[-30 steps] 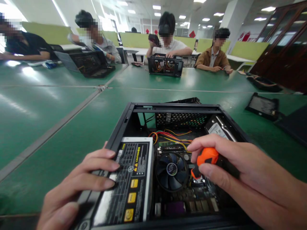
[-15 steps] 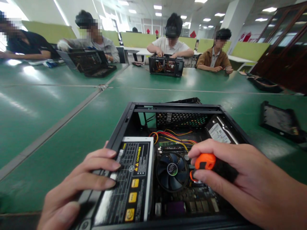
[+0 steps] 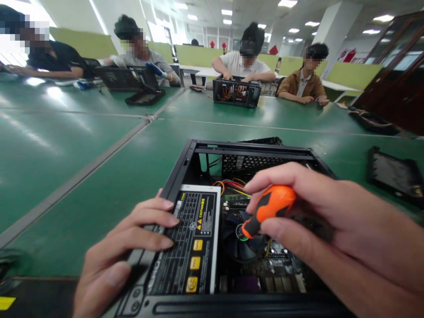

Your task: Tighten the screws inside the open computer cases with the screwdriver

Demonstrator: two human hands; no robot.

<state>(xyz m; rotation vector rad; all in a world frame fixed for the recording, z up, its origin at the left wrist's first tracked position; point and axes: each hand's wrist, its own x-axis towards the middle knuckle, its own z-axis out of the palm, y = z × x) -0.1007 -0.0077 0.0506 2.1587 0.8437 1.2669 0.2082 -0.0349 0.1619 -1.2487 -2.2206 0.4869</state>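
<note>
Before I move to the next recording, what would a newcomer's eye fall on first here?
Probably the orange tool, bright in the right hand above the dark fan. Next, the power supply, its label marked in yellow, at the left inside the open case, with the left hand on it. Beyond, across the green table, a person in white works at a second case.

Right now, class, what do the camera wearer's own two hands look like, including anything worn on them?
The bare left hand and bare right hand have slender fingers and short nails. No glove, ring, watch or sleeve shows on either.
</note>
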